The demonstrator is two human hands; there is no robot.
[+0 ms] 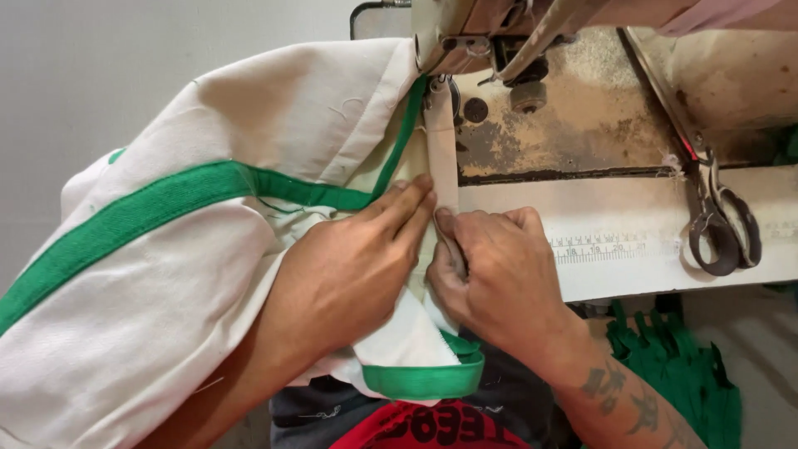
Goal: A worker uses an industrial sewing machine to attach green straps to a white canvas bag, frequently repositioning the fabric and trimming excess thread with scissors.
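Observation:
A cream canvas bag (158, 283) with green webbing trim (166, 204) lies bunched over the left of a sewing machine bed. My left hand (349, 266) presses flat on the cloth, fingertips at the seam near a cream strip (440, 158) that runs up under the presser foot (436, 83). My right hand (499, 274) pinches the lower part of that strip and the cloth edge just right of the left fingertips. A green-bound corner (428, 378) of the bag hangs below both hands.
The worn machine bed (582, 125) and a white table edge with a ruler strip (603, 247) lie to the right. Scissors (723, 224) rest at the right on the table. Green webbing pieces (673, 357) are piled below the table at the lower right.

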